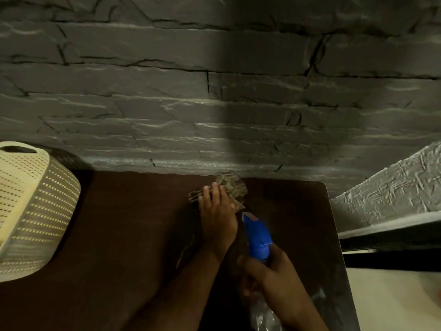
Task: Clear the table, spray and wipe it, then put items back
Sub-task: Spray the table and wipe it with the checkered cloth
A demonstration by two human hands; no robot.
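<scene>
My left hand (218,216) lies flat on a crumpled brownish cloth (232,188), pressing it onto the dark brown table (119,235) near the far edge by the wall. Just right of and nearer than that hand, my right hand (269,271) grips a clear spray bottle (259,235) with a blue trigger head. The nozzle points away from me toward the cloth. The bottle's clear body shows below my right hand at the frame's bottom edge.
A cream perforated plastic basket (31,211) stands on the table's left side. A grey stone-pattern wall (214,103) runs along the far edge. The table's right edge (334,235) borders a dark ledge and a pale floor.
</scene>
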